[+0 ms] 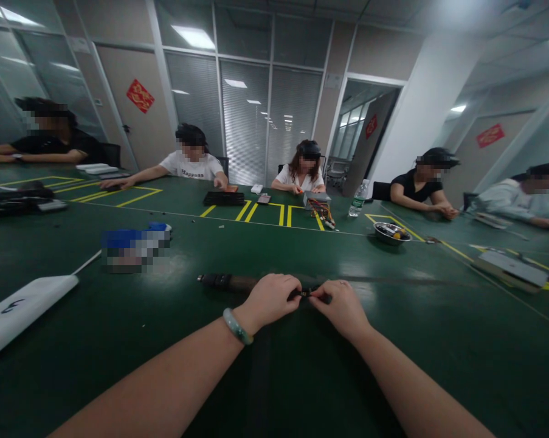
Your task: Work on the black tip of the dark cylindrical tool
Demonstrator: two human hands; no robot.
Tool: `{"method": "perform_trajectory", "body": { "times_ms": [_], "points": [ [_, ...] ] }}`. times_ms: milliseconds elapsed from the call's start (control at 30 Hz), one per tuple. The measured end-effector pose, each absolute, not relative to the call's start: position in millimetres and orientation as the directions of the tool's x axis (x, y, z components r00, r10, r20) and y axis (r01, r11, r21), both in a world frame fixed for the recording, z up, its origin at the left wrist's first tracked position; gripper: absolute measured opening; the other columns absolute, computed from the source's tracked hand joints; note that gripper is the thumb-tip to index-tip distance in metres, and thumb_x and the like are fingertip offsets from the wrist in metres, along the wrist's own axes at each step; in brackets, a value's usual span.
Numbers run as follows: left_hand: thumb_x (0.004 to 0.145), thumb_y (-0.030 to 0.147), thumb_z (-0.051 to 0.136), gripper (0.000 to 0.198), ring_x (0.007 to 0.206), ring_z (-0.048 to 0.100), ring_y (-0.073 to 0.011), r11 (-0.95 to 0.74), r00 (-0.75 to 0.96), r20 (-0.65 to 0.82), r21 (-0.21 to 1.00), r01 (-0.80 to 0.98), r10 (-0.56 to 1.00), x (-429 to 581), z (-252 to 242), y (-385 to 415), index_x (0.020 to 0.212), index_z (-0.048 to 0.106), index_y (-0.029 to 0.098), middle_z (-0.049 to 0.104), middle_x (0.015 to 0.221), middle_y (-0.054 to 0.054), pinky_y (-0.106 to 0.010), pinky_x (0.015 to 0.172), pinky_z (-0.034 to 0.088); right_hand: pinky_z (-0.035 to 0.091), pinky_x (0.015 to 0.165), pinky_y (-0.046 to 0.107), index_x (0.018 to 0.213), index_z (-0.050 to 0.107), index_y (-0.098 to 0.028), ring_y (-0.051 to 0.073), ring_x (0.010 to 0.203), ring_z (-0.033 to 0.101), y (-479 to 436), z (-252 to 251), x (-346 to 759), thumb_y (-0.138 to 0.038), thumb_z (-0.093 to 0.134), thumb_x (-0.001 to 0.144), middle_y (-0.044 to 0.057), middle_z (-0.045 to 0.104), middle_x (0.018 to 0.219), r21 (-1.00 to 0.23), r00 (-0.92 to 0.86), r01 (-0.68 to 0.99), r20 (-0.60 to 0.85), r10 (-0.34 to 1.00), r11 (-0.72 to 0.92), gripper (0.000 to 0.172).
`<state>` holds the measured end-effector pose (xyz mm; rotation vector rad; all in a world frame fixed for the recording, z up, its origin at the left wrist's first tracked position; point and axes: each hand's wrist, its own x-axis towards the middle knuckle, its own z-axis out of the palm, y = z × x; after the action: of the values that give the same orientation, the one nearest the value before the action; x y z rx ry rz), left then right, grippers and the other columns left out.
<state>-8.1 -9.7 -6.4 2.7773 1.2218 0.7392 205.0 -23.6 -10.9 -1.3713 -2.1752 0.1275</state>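
Near the middle of the head view, both hands meet over the green table. My left hand (274, 295), with a jade-coloured bangle at the wrist, is closed in a pinch on a small dark part (305, 293) with a light, metallic-looking spot. Fingertips of my right hand (342, 304) pinch the same part from the right side. Its kind is too small to make out. Just behind my left hand lies a long dark rod-shaped tool (224, 281) with a shiny tip at its left end; the left hand hides its right end.
A white power bank-like box (25, 310) with a cable lies at left. Across the table are a metal bowl (393, 233) of small items, a water bottle (359, 199), a grey box with coloured wires (317, 201) and a tray (511, 271). Several people sit opposite.
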Motion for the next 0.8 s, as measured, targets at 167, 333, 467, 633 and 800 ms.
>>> {"method": "perform_trajectory", "body": {
  "times_ms": [167, 333, 467, 633, 800],
  "points": [
    [0.085, 0.027, 0.06, 0.011, 0.084, 0.063, -0.0187, -0.692, 0.578, 0.417, 0.209, 0.691, 0.702, -8, -8, -9, 0.093, 0.064, 0.021, 0.068, 0.091, -0.002, -0.032, 0.08, 0.046, 0.036, 0.086, 0.035, 0.075, 0.067, -0.023, 0.016, 0.078, 0.061, -23, -15, 201, -0.025, 0.068, 0.082, -0.002, 0.068, 0.079, -0.352, -0.345, 0.792, 0.416, 0.841, 0.499, 0.007],
    [0.086, 0.028, 0.06, 0.011, 0.085, 0.063, -0.0186, -0.688, 0.573, 0.418, 0.207, 0.695, 0.705, -7, -9, -8, 0.093, 0.064, 0.021, 0.068, 0.091, -0.002, -0.033, 0.081, 0.046, 0.036, 0.086, 0.036, 0.076, 0.067, -0.022, 0.018, 0.08, 0.061, -24, -18, 199, -0.025, 0.066, 0.083, 0.0, 0.069, 0.081, -0.348, -0.33, 0.796, 0.437, 0.837, 0.496, 0.008],
    [0.086, 0.028, 0.06, 0.01, 0.084, 0.062, -0.0183, -0.692, 0.571, 0.423, 0.222, 0.687, 0.703, -8, -10, -7, 0.092, 0.063, 0.021, 0.067, 0.09, -0.001, -0.032, 0.08, 0.045, 0.036, 0.085, 0.036, 0.079, 0.067, -0.023, 0.018, 0.082, 0.061, -24, -18, 196, -0.023, 0.066, 0.084, 0.0, 0.069, 0.082, -0.324, -0.324, 0.805, 0.46, 0.827, 0.496, 0.005],
    [0.087, 0.026, 0.059, 0.009, 0.085, 0.062, -0.0183, -0.692, 0.574, 0.419, 0.222, 0.687, 0.704, -8, -10, -7, 0.093, 0.063, 0.021, 0.066, 0.092, -0.001, -0.032, 0.081, 0.045, 0.036, 0.086, 0.036, 0.082, 0.068, -0.022, 0.019, 0.084, 0.06, -19, -22, 196, -0.023, 0.061, 0.088, 0.002, 0.068, 0.085, -0.264, -0.349, 0.823, 0.466, 0.813, 0.504, 0.009],
    [0.087, 0.025, 0.059, 0.009, 0.087, 0.061, -0.0182, -0.69, 0.576, 0.409, 0.229, 0.686, 0.708, -9, -10, -8, 0.094, 0.061, 0.021, 0.066, 0.093, -0.001, -0.032, 0.083, 0.045, 0.036, 0.087, 0.036, 0.086, 0.069, -0.022, 0.019, 0.088, 0.059, -16, -22, 196, -0.021, 0.061, 0.091, 0.002, 0.068, 0.087, -0.152, -0.413, 0.836, 0.459, 0.787, 0.527, 0.009]
  ]
}}
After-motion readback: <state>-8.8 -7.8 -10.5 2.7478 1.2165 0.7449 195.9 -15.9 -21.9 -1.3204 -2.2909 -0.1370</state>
